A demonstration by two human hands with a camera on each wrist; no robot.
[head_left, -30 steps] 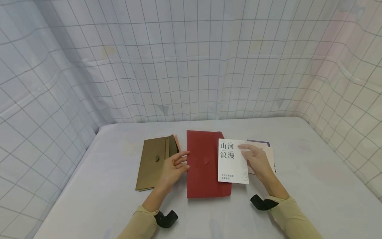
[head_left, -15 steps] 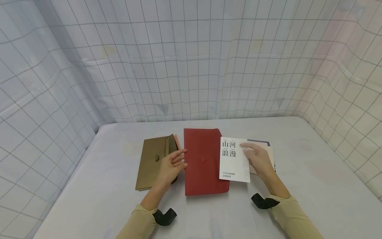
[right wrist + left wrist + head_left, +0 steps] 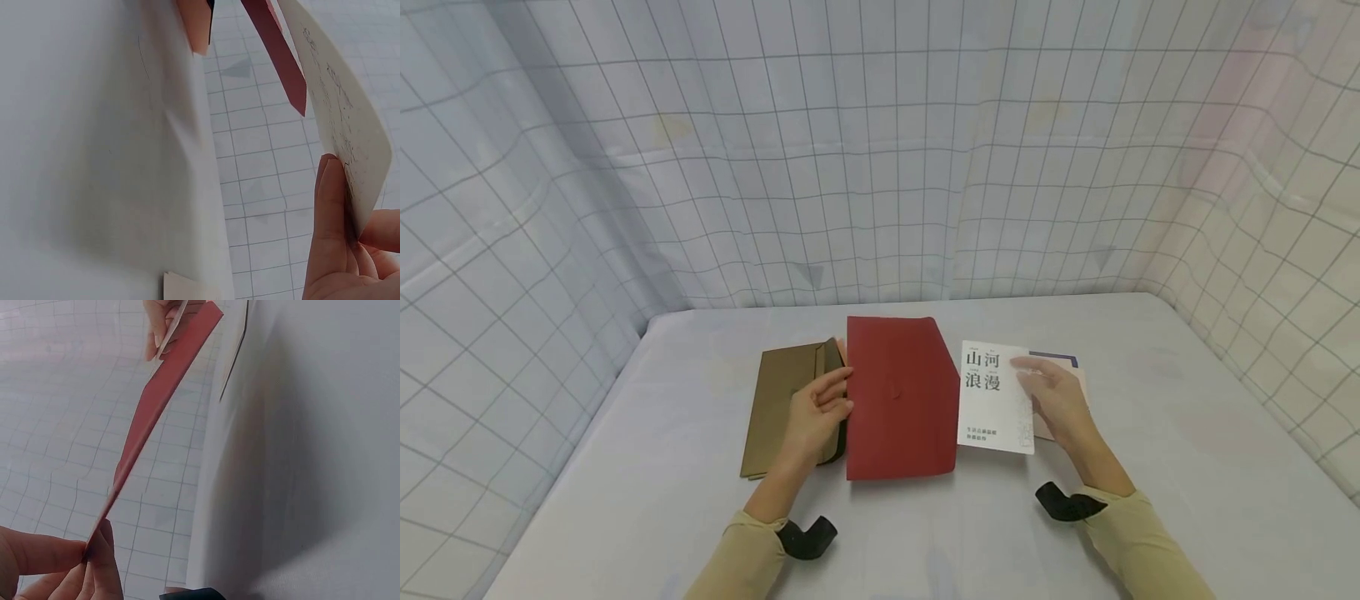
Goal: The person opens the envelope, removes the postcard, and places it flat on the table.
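Observation:
A red envelope (image 3: 898, 408) is lifted off the white table in the head view. My left hand (image 3: 814, 417) pinches its left edge between thumb and fingers, as the left wrist view also shows. A white card (image 3: 996, 417) printed with large dark characters hangs just right of the envelope. Its right edge is pinched by my right hand (image 3: 1060, 404). In the right wrist view, the back of the card (image 3: 344, 119) carries fine dark lines. The card's left edge lies close to the envelope's right edge; whether they touch I cannot tell.
Left of my left hand, an olive-brown envelope (image 3: 778, 408) lies on the table (image 3: 925, 542), with something pinkish-orange at its right end. A pale card with a blue border (image 3: 1063, 359) lies partly hidden behind my right hand. Gridded white curtains (image 3: 887, 167) surround the table.
The red envelope has moved left and slightly up with my left hand. The white card has shifted a little right with my right hand, so it now sits beside the envelope rather than overlapping it.

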